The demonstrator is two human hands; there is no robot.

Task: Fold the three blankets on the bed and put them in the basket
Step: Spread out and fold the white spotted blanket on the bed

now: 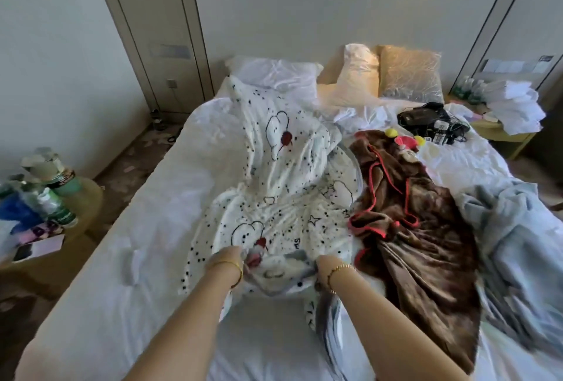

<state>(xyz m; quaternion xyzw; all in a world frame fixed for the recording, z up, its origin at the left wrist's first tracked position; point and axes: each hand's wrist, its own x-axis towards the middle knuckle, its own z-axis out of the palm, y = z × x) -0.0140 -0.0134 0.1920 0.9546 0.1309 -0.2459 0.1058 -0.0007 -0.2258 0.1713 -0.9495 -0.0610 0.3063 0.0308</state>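
Hands: left hand [233, 255] and right hand [320, 263] gripped the near edge of the spotted white blanket [283, 173], lower centre.
Handling: looked soft, light, floppy; corners seemed best to hold.

Soft matt fleece white spotted blanket [283, 173], plush sheeny brown blanket [417, 228], crumpled cotton bedsheet [146, 228].

Head view, soft daylight, moderately dim and cool overall. A warm patch of direct light falls on the pillows [408, 72] at the headboard (brightest area of the frame). Shadows are faint and diffuse. Wide-angle distortion bows the wall edges; the lower corners and forearms smear with motion blur.
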